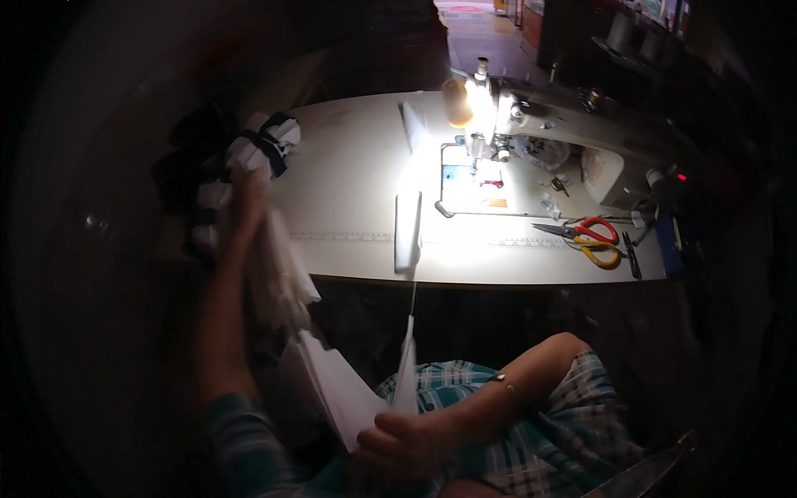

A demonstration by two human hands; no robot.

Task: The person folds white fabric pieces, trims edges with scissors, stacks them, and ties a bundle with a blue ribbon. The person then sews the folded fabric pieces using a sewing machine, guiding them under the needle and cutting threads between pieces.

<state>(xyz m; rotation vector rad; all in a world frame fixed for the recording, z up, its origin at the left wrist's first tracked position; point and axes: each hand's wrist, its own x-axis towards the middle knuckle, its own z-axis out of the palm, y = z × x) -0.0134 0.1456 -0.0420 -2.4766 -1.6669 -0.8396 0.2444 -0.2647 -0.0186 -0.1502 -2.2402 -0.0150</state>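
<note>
White fabric pieces (332, 386), thin and flat-cut, fanned out low over the lap, pinched at the lower corner. One narrow white strip (407, 365) standing up from that bunch toward the table edge. More white cloth (278, 266), blurred, hanging in loose folds at the left. Above it, a heap of white and dark navy garments (249, 158) at the table's left end.

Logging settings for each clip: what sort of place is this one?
Probably a sewing or tailoring workshop: a lit sewing machine stands on a pale worktable, scissors lie beside it, and both hands handle white fabric pieces.
</note>
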